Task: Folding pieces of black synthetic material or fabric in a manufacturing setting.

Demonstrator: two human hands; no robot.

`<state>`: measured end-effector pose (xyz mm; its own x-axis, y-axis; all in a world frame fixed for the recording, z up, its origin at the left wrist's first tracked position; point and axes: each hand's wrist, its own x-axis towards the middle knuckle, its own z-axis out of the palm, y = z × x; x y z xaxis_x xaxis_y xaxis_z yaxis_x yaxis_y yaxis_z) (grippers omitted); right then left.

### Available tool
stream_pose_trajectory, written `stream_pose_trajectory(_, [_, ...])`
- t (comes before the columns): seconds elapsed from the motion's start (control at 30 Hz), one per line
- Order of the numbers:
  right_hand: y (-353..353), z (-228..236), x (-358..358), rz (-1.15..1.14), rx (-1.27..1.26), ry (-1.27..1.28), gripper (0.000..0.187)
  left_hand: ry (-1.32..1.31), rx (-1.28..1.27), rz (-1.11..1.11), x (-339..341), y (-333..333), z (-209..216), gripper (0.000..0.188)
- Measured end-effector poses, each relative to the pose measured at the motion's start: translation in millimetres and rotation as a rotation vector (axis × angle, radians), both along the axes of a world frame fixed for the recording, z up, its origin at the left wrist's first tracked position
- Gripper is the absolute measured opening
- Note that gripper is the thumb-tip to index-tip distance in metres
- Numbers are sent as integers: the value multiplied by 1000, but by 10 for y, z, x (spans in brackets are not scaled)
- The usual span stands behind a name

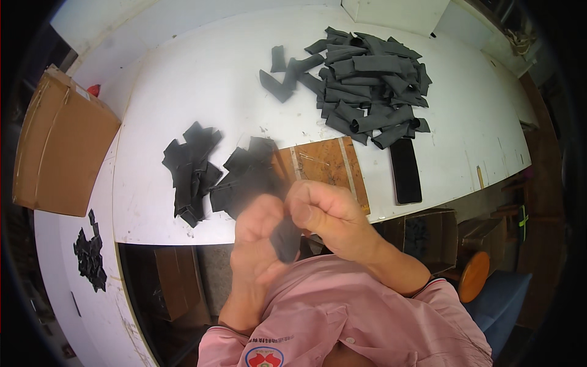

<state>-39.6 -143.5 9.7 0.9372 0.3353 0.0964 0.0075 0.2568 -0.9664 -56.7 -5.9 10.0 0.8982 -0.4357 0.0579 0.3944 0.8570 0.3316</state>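
Observation:
Close in front of my body, above the near table edge, both hands are at a small dark grey fabric piece (285,240). My left hand (254,235), smeared a little by motion, is closed round the piece from the left. With fingers and thumb pinched, my right hand (327,214) grips its upper end. Just beyond my left hand lies a pile of black fabric pieces (244,174), partly hidden by it. Another black heap (192,174) is further left. A brown wooden board (324,162) with pale strips lies beyond my right hand.
A large heap of dark grey fabric tubes (373,79) covers the far right of the white table (202,79). A black phone (406,172) lies below it. At left stand a cardboard box (64,147) and more black pieces (90,257). A round wooden stool (475,276) stands lower right.

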Motion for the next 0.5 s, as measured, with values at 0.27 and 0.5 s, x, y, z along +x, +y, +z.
stream_pose_trajectory(0.27, [0, 707, 460, 63, -111, -43, 27, -26, -226, -8, 468, 34, 358, 42])
stream_pose_trajectory(0.5, [-41, 110, 739, 200, 164, 303, 25, 298, -173, 68, 603, 60, 12, 36])
